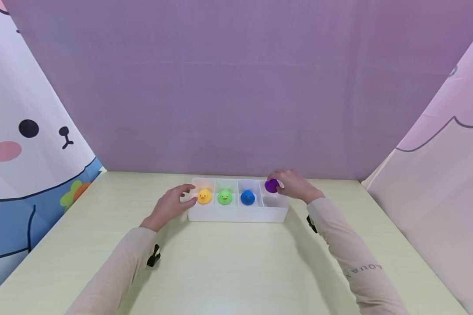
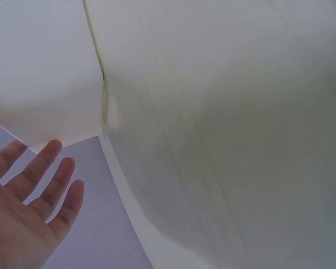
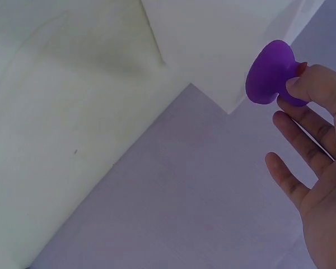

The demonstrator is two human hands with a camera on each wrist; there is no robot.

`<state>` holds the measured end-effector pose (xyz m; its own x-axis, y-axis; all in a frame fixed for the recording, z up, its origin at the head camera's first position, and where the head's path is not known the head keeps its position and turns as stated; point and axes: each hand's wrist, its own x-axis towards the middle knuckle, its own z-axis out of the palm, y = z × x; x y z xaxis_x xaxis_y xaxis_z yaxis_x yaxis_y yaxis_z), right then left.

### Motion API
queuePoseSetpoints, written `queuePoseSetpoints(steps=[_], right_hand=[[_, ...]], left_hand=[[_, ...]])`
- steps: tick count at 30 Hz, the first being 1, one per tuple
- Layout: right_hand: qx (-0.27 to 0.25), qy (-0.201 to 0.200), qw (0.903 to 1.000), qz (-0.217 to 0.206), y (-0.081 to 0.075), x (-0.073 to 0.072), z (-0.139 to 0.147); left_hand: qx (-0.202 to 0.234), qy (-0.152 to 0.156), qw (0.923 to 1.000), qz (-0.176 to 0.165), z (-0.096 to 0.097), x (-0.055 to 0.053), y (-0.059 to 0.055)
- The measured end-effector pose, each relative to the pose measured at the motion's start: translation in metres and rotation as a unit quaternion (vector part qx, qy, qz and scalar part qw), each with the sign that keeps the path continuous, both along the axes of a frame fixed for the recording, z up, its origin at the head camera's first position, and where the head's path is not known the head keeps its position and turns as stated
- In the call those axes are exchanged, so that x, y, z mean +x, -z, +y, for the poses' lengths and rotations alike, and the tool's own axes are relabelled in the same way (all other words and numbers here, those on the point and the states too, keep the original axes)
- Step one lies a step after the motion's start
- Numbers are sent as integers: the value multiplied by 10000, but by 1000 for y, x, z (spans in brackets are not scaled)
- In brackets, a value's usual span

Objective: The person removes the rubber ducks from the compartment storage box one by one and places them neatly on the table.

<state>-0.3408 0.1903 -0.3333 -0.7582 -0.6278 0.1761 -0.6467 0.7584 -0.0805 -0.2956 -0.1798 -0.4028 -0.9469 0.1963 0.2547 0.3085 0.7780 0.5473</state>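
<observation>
A white box with a row of compartments stands at the far side of the table. From the left, its compartments hold a yellow toy duck, a green toy duck and a blue toy duck. Over the rightmost compartment, my right hand pinches a purple toy duck between thumb and fingers, its broad base turned away from the palm in the right wrist view. My left hand is at the box's left end, fingers spread and relaxed, fingertips right at the rim beside the yellow duck.
Pale wood-grain tabletop spreads in front of the box. Behind it rises a purple cloth wall. Printed cloth panels flank the table, a cartoon animal panel at left and a pink-and-white panel at right.
</observation>
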Motion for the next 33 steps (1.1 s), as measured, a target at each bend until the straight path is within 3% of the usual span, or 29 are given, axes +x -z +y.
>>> queuePoseSetpoints(steps=[6,15,33], right_hand=[[17,-159,9994,318,-9,2,5],[-30,-91,9993,353,-15,4,20],[-221,-123,9976,641,-3,10,60]], left_hand=[[-51,-21,10000,-12,0,-1,0],[-120,-50,9999,-87,1,0,-3],[-162,-70,9997,-141,1,0,-2]])
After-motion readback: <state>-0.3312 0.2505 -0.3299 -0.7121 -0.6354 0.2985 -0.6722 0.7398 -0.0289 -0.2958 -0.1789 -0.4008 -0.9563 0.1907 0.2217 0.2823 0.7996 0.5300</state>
